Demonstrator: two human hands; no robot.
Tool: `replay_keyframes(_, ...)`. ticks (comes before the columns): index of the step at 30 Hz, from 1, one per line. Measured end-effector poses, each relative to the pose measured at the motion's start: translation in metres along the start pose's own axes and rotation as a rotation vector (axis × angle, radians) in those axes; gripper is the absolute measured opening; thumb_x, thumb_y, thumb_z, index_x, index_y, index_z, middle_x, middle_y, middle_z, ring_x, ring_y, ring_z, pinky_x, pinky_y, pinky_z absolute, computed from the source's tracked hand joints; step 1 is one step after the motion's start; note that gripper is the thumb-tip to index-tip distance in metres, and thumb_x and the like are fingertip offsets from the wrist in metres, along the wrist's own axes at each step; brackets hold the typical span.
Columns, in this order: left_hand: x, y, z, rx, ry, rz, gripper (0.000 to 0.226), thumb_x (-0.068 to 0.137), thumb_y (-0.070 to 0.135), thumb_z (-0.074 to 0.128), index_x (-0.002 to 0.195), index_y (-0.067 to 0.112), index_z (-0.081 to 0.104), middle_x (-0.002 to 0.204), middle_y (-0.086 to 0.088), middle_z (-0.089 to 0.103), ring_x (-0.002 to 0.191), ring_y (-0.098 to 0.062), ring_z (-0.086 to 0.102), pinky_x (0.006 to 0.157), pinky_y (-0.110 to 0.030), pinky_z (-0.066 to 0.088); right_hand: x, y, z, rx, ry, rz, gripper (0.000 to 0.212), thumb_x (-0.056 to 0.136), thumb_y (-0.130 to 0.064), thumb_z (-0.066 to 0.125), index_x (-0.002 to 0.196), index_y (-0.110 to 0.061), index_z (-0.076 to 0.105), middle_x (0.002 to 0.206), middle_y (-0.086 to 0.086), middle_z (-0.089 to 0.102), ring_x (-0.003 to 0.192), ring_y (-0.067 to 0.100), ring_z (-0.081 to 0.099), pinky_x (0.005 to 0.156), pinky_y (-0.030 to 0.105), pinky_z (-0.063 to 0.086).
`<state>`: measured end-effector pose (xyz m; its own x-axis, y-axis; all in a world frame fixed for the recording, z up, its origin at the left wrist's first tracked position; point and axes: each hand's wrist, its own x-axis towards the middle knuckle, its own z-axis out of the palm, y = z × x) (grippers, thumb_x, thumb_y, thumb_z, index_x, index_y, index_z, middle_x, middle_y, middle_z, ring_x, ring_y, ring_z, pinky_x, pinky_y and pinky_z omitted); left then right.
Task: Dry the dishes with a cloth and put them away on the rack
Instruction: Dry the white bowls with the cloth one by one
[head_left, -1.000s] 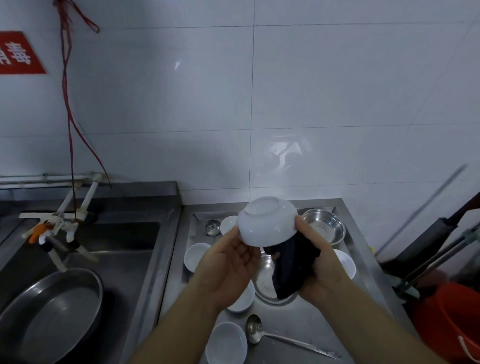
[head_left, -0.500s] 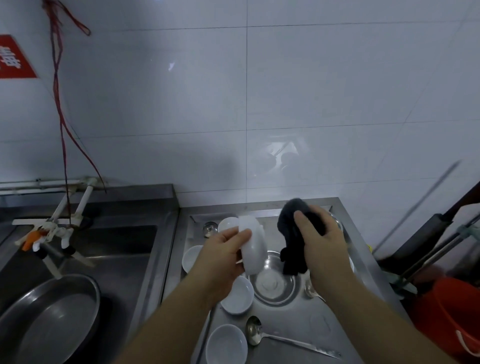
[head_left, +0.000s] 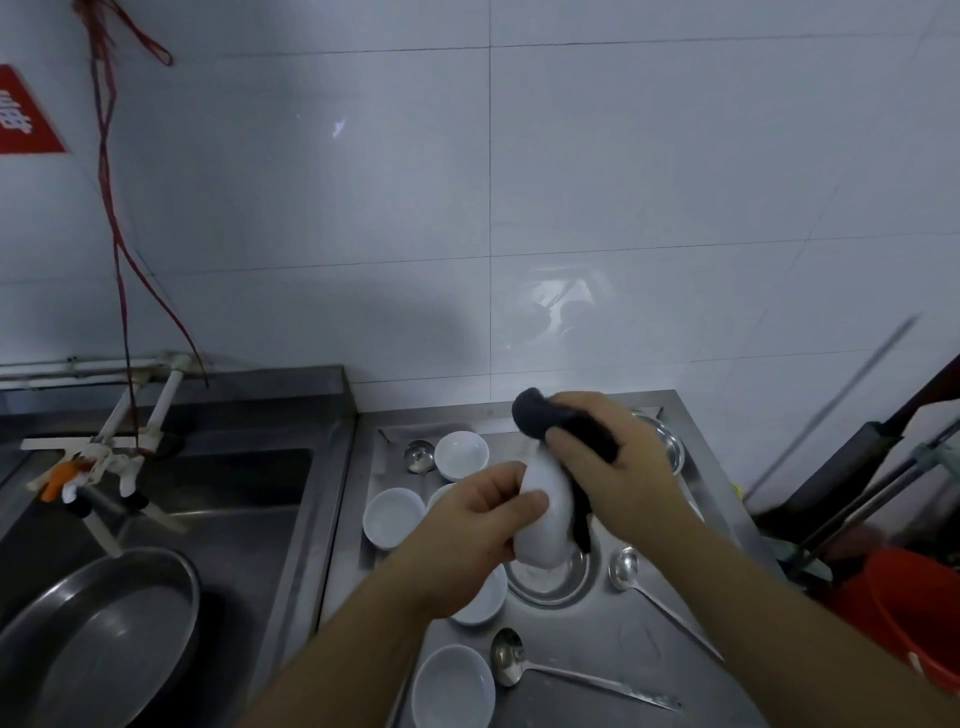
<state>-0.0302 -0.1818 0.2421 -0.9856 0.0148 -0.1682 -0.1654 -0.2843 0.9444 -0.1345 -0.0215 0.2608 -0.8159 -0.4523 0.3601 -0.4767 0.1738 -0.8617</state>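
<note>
Cloth now pressed onto bowl, no longer apart. Bowl at frame centre, on edge, gripped by left hand. Right hand clutches cloth. Best: turn bowl steadily, wipe rim and inside.

Left hand: raised before the chest, forearm entering from the lower edge, fingers and thumb curled round the white bowl held on edge. Right hand: back facing the camera, forearm entering from lower right, fingers bent over the dark cloth, apparently pressing it against the bowl's far face; the contact itself is hidden.
</note>
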Motion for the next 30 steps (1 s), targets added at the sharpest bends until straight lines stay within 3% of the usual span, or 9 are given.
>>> replay_keyframes(3, 0.001, 0.007, 0.001, -0.017, -0.032, 0.044, 0.029, 0.098, 0.025, 0.066, 0.121, 0.009, 0.073, 0.119, -0.019, 0.073, 0.108, -0.032, 0.07, 0.098, -0.05, 0.059, 0.009, 0.002, 0.0, 0.292, 0.109, 0.23, 0.017, 0.085, -0.041, 0.067, 0.1, -0.037, 0.074, 0.098, -0.011, 0.077, 0.09, 0.007, 0.072, 0.074, 0.023, 0.056)
replay_keyframes(5, 0.001, 0.01, 0.002, -0.029, -0.029, 0.066, 0.032, 0.095, 0.031, 0.069, 0.121, 0.014, 0.075, 0.12, -0.019, 0.073, 0.109, -0.032, 0.07, 0.098, -0.049, 0.059, 0.011, 0.003, 0.002, 0.428, 0.169, 0.376, 0.017, 0.086, -0.039, 0.069, 0.099, -0.032, 0.076, 0.1, -0.003, 0.078, 0.092, 0.016, 0.074, 0.078, 0.033, 0.059)
replay_keyframes(9, 0.002, 0.007, 0.003, -0.096, -0.024, 0.075, 0.037, 0.092, 0.033, 0.07, 0.124, 0.015, 0.075, 0.125, -0.018, 0.072, 0.114, -0.033, 0.07, 0.096, -0.044, 0.059, 0.007, 0.009, 0.002, 0.704, 0.232, 0.62, 0.022, 0.094, -0.031, 0.072, 0.112, -0.02, 0.078, 0.112, 0.014, 0.078, 0.097, 0.031, 0.077, 0.073, 0.038, 0.062)
replay_keyframes(13, 0.003, 0.002, 0.007, -0.132, 0.008, 0.09, 0.046, 0.093, 0.034, 0.071, 0.131, 0.01, 0.069, 0.129, -0.021, 0.07, 0.12, -0.036, 0.068, 0.097, -0.043, 0.058, -0.006, 0.017, 0.005, 0.863, 0.198, 0.815, 0.043, 0.092, -0.042, 0.072, 0.124, -0.014, 0.074, 0.115, 0.017, 0.075, 0.096, 0.037, 0.072, 0.075, 0.048, 0.055)
replay_keyframes(18, 0.01, 0.006, 0.018, 0.021, 0.032, 0.14, 0.038, 0.094, 0.041, 0.068, 0.126, 0.021, 0.072, 0.124, -0.013, 0.072, 0.12, -0.036, 0.066, 0.104, -0.051, 0.055, -0.017, 0.019, 0.015, 0.97, 0.184, 0.889, 0.053, 0.089, -0.059, 0.069, 0.116, -0.013, 0.074, 0.102, 0.018, 0.061, 0.09, 0.041, 0.053, 0.066, 0.042, 0.038)
replay_keyframes(22, 0.012, 0.01, 0.023, 0.025, -0.004, 0.108, 0.043, 0.084, 0.029, 0.072, 0.126, 0.032, 0.074, 0.129, -0.009, 0.073, 0.123, -0.032, 0.068, 0.103, -0.049, 0.057, -0.009, 0.016, 0.009, 0.938, 0.193, 0.905, 0.051, 0.09, -0.048, 0.072, 0.122, -0.008, 0.07, 0.11, 0.026, 0.062, 0.098, 0.044, 0.06, 0.077, 0.051, 0.047)
replay_keyframes(26, 0.011, 0.033, 0.014, -0.24, -0.061, -0.021, 0.054, 0.085, 0.016, 0.065, 0.139, 0.009, 0.065, 0.131, -0.022, 0.069, 0.109, -0.034, 0.072, 0.081, -0.039, 0.062, 0.004, 0.009, -0.004, 0.776, 0.195, 0.846, 0.043, 0.092, -0.034, 0.075, 0.124, -0.007, 0.073, 0.12, 0.023, 0.071, 0.107, 0.045, 0.069, 0.091, 0.062, 0.052)
replay_keyframes(28, 0.008, 0.039, 0.013, -0.312, -0.04, -0.056, 0.043, 0.096, 0.02, 0.067, 0.136, 0.003, 0.065, 0.133, -0.025, 0.069, 0.113, -0.04, 0.072, 0.08, -0.044, 0.063, 0.009, 0.004, -0.007, 0.72, 0.201, 0.817, 0.037, 0.092, -0.03, 0.076, 0.121, -0.007, 0.074, 0.121, 0.023, 0.074, 0.114, 0.046, 0.07, 0.098, 0.062, 0.054)
replay_keyframes(30, 0.006, 0.038, 0.014, -0.332, -0.006, -0.032, 0.038, 0.098, 0.018, 0.067, 0.134, 0.005, 0.066, 0.131, -0.024, 0.071, 0.114, -0.039, 0.073, 0.082, -0.046, 0.064, 0.011, -0.001, -0.009, 0.719, 0.218, 0.793, 0.036, 0.092, -0.03, 0.075, 0.12, -0.008, 0.074, 0.115, 0.021, 0.076, 0.105, 0.041, 0.074, 0.091, 0.057, 0.06)
